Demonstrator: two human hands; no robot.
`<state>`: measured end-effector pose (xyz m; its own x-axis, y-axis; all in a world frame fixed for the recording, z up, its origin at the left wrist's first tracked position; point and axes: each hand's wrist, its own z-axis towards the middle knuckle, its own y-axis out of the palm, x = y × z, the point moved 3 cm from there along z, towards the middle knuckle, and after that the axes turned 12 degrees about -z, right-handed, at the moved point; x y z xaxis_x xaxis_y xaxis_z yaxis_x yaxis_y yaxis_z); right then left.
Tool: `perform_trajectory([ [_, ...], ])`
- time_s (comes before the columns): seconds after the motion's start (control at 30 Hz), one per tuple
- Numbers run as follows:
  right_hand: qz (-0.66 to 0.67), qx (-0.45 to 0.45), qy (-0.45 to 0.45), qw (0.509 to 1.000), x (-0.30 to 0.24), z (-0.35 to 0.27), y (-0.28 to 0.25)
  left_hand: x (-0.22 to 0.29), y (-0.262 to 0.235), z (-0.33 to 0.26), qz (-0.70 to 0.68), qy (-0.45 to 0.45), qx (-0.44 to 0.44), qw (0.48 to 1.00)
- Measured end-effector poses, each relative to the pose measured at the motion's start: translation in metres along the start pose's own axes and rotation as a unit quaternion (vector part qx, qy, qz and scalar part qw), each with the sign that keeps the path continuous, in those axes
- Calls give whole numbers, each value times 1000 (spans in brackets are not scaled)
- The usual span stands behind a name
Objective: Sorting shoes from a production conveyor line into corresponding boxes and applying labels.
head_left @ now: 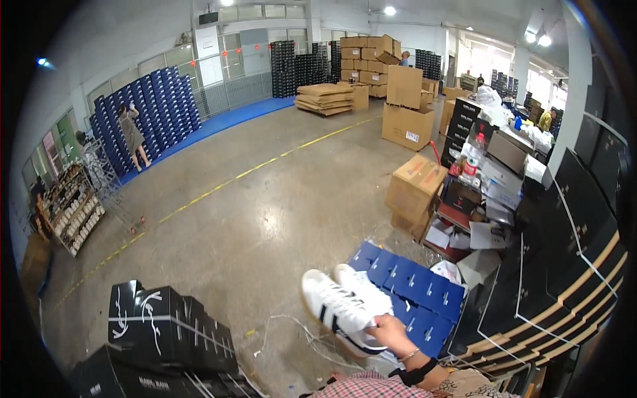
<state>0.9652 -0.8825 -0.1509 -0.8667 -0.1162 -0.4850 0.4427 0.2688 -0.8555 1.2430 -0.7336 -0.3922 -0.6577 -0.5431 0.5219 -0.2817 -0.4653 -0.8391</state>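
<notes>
My right hand (391,330) gripped a pair of white sneakers (345,304) by the heels, toes pointing up-left; left hand unseen.

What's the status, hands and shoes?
Right hand grips white sneakers. Left hand out of view. Blue boxes just beyond, black boxes to the left.

Person, own body, seen from the head view at the lower edge of the picture.

Hand (393,330): one in view, bare, no glove; which hand it is cannot be told.

Bracelet (409,354): thin, pale, bead-like, round the wrist.

Wrist strap (415,373): broad, black, just below the bracelet.

Checked sleeve (368,386): red and white check cloth, at the bottom edge.

Patterned cloth (471,385): beige with a fine print, beside the check cloth; its cut cannot be told.
</notes>
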Motion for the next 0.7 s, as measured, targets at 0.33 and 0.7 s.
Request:
perform_trajectory([
  [0.33,-48,-101,-178,978,-168,202,76,-20,-20,270,-156,76,-252,952],
  [0.7,169,13,-72,983,-232,440,127,-98,-115,443,-315,-162,-148,923],
])
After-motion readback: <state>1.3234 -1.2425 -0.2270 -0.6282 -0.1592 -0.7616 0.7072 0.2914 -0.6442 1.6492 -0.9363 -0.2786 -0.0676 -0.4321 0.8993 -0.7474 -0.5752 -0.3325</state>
